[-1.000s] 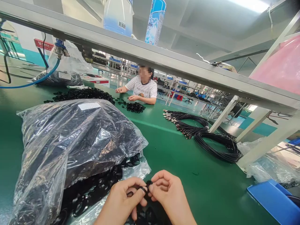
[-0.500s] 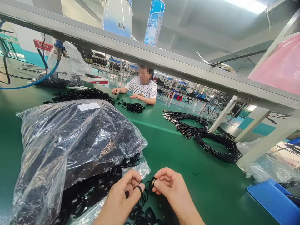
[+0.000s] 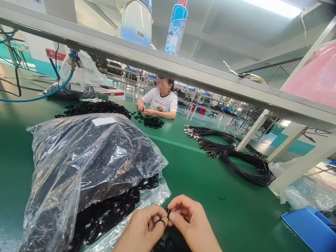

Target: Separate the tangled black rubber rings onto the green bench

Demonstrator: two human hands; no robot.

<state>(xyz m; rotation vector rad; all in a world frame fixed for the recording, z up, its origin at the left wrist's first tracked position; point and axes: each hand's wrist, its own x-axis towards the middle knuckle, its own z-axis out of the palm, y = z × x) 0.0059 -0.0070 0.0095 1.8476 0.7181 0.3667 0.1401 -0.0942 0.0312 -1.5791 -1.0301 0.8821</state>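
My left hand (image 3: 145,227) and my right hand (image 3: 191,222) meet low in the middle of the view, fingertips touching. Between them is a small black ring (image 3: 168,212), pinched by thumb and forefinger on both sides. Another thin black band (image 3: 160,221) loops over my left thumb. Just left of my hands, loose black rings (image 3: 97,224) spill from the mouth of a large clear plastic bag (image 3: 52,168) filled with dark pieces. More rings lie below my hands, partly hidden by them.
Across the green table (image 3: 189,175), a co-worker in a striped shirt (image 3: 161,101) handles something beside piles of black rings (image 3: 99,108). Coiled black cables (image 3: 244,168) lie to the right, near a shelf post (image 3: 296,171) and a blue tray (image 3: 309,227). A metal shelf (image 3: 168,64) crosses overhead.
My hands have come together; before, they were apart, each with black rings at its fingers. The co-worker's hands have also drawn together. The view has shifted slightly.
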